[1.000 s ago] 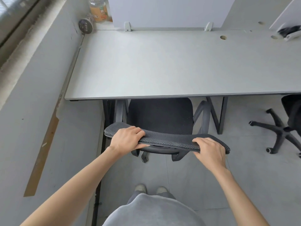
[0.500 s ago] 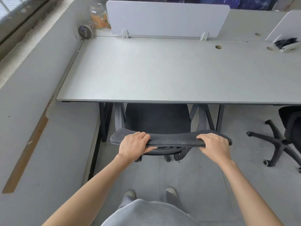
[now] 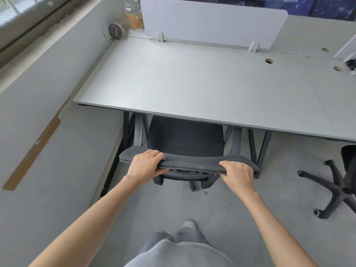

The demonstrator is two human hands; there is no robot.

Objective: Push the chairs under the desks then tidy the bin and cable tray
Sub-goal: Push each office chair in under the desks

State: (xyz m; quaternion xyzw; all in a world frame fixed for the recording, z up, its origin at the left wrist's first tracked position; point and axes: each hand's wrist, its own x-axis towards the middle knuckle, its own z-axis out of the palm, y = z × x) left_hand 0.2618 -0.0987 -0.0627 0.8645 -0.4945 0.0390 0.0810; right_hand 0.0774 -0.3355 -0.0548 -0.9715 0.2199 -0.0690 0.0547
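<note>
**Two hands on the backrest of a chair at the table edge**

Two bare hands clamped on the top rail of a black mesh chair (image 3: 189,162): left hand (image 3: 146,163) near the rail's left end, fingers (image 3: 156,154) curled over the top and thumb beneath; right hand (image 3: 238,174) near the right end, fingers wrapped over the rail likewise. Seat partly beneath the near edge of the table (image 3: 192,81), backrest still outside it. Table top pale grey, flat, matt, with round cable holes (image 3: 269,61) toward the far right. White rounded divider panel (image 3: 212,22) upright along the far edge on two small brackets. Clear glass jar (image 3: 133,14) with orange label at the far left corner, print too small to read; beside it a round dark-topped tin (image 3: 116,31) leaning against the wall, lettering illegible. Dark poster at upper right with pale characters, unreadable. Grey wall and window ledge (image 3: 34,60) at left, a brown strip (image 3: 32,153) running down the lower wall. Floor of large grey tiles. Second chair (image 3: 339,185) at right, black five-star base on castors, well apart from the first. Grey trousers and one pale shoe (image 3: 189,224) at bottom centre.
</note>
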